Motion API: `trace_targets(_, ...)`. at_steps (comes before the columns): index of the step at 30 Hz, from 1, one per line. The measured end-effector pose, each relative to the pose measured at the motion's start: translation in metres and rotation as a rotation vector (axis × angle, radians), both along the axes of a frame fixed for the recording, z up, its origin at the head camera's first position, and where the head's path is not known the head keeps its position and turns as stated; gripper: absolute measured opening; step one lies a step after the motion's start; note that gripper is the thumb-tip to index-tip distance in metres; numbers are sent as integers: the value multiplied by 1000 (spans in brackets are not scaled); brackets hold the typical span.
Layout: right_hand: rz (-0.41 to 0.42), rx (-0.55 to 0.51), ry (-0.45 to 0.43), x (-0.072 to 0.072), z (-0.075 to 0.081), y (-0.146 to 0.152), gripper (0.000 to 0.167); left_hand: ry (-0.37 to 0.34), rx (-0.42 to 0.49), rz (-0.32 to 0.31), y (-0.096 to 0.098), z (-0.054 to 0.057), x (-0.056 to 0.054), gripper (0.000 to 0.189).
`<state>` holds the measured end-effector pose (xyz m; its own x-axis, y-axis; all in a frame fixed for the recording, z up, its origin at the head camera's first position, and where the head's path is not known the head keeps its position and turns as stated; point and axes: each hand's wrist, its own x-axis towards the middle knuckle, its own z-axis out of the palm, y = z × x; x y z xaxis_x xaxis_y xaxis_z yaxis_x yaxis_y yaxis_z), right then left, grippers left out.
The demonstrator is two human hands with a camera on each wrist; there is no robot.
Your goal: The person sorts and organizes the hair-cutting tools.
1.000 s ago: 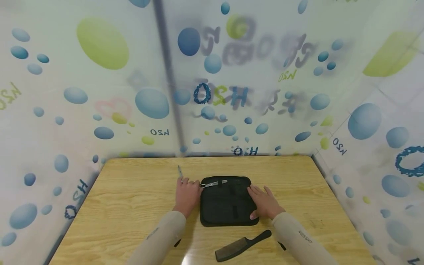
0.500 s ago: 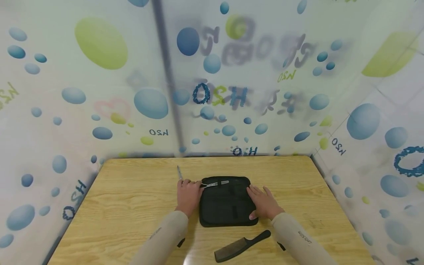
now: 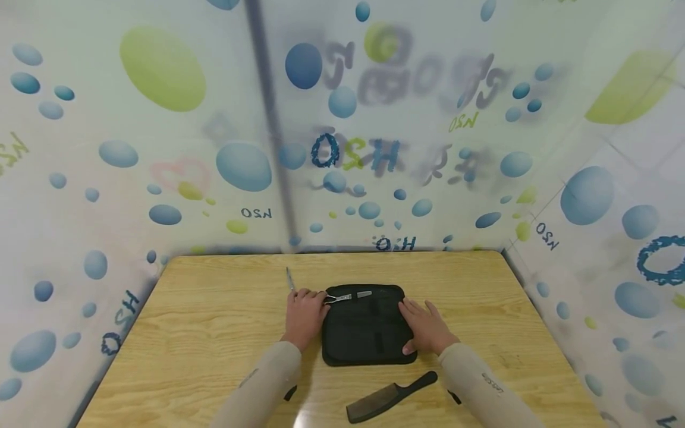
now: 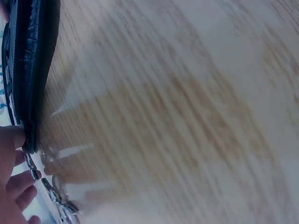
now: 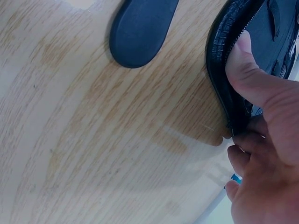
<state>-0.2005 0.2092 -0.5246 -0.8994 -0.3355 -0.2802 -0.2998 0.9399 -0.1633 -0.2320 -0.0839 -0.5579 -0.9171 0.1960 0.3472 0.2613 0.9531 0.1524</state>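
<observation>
A black zip case (image 3: 369, 333) lies open on the table. Across its upper left, silver scissors (image 3: 343, 297) pass under a small black loop, blade tip out on the right. My left hand (image 3: 305, 315) is at the case's upper left corner and grips the scissors' handle end, mostly hidden by the fingers. In the left wrist view, the thumb (image 4: 17, 136) sits against the case's corner. My right hand (image 3: 426, 328) holds the case's right edge, thumb (image 5: 243, 58) inside the zipper rim and fingers along the outside.
A black comb (image 3: 387, 399) lies in front of the case; its handle (image 5: 142, 35) shows in the right wrist view. Beyond my left hand lies a slim metal tool (image 3: 289, 278), partly hidden. A patterned wall (image 3: 342, 196) rises behind the wooden table (image 3: 214, 309).
The scissors have slid slightly to the right through the loop, with more blade beyond it. My left hand has shifted a little to the right; the right hand stays on the case's edge.
</observation>
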Motion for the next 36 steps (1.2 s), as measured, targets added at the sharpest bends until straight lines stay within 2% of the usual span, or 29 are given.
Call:
trace_targets(7,8,17,7,-1,-2,1,102,-64,52,6,1,3,3,29)
trace_targets(10,7,20,7,-1,-2,1,102,-71,53,5,1,2,3,31)
trace_targets(23,-8,11,-7,-2,-2,-1,103,-58,13,-20,-2,-1,1,34)
trace_targets(29,-11,8,-8,-2,-4,-1,103,-69,25,-41,-5,-4,-1,34)
trace_targets(36,-5,11,-8,-2,-5,-1,103,-44,37,-62,-9,-3,2,36)
